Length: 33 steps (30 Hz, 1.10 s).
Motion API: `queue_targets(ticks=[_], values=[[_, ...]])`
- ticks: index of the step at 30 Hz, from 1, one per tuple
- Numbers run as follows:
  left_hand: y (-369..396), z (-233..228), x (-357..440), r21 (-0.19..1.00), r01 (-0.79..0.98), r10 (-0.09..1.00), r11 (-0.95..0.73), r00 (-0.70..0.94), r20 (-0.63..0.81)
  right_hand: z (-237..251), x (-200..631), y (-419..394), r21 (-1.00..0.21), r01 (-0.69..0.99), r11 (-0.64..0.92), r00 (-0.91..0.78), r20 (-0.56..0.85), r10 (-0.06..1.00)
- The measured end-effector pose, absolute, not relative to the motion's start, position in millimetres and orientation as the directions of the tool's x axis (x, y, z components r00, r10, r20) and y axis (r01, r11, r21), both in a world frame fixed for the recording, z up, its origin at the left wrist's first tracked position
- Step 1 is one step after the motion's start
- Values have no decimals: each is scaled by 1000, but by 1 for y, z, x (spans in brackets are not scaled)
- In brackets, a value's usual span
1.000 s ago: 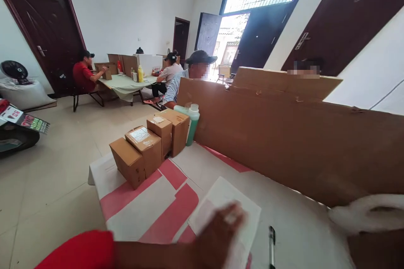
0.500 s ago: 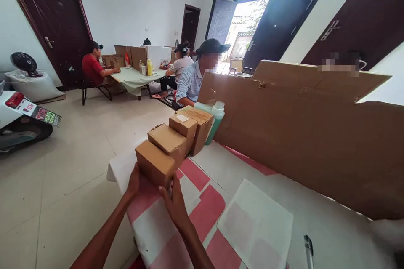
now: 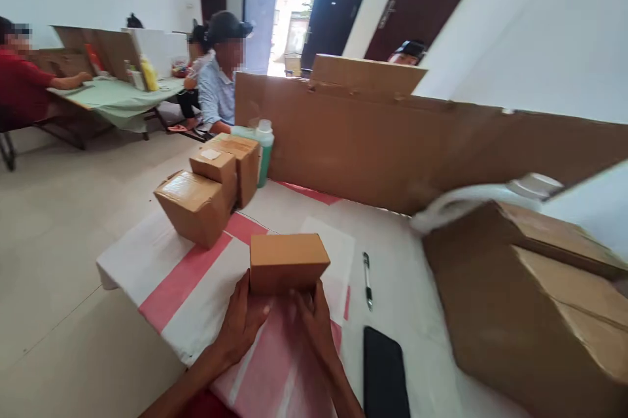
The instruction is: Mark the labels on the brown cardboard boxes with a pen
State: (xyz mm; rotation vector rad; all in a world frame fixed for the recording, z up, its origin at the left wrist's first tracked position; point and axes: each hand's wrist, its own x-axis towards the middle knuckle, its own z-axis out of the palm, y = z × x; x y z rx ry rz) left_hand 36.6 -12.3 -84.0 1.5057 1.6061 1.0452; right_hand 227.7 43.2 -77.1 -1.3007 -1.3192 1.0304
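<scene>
Between my two hands is a small brown cardboard box, over the front part of the table. My left hand grips its left end, thumb toward the near side. At the right end, my right hand holds its lower corner. Whether the box rests on the cloth or hangs just above it I cannot tell. Under and behind it lies a sheet of white paper, partly covered. A pen and a black phone lie to the right of my right hand.
Several cardboard boxes stand at the table's left, beside a bottle of green liquid. A tall cardboard panel crosses the back. A large carton and a white jug occupy the right. A co-worker sits beyond the panel's left end.
Both hands have brought the small box from the front of the box row at the left to the table's middle, near the paper. The view has swung right, showing the phone and large carton.
</scene>
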Motion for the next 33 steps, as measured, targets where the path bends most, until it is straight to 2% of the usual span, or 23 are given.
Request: queue_targets(ticks=[3,7,9,11,14,16,18,20,22,24,28,33], values=[[-2,-57,42,845,520,988,-124,-19,156,-68,251,54,-992,124,16,60,23,998],[5,-39,49,639,684,926,-352,157,343,-69,270,72,-989,150,-7,55,1,998],[12,-41,54,561,723,901,-403,204,383,-74,272,81,-985,174,-14,96,3,995],[21,-48,56,537,749,897,-387,170,408,-80,271,86,-978,205,-35,156,-3,988],[32,-61,48,590,740,915,-323,84,395,-90,267,85,-967,254,-21,167,22,986],[35,-68,38,613,714,923,-338,125,363,-99,266,82,-923,378,72,101,119,988],[40,-72,27,623,698,923,-354,154,353,-109,265,78,-830,530,175,47,234,971],[56,-73,18,657,690,926,-304,52,373,-119,265,77,-751,619,229,29,313,949],[84,-73,10,706,668,919,-234,-85,385,-126,265,78,-722,642,258,13,348,938],[118,-74,2,731,650,916,-208,-132,378,-128,264,81,-731,627,269,1,346,938],[160,-79,-6,762,608,943,-222,-66,328,-121,262,87,-848,499,179,36,227,973],[126,-75,0,775,591,948,-222,-53,313,-102,273,87,-956,294,23,132,65,989]])
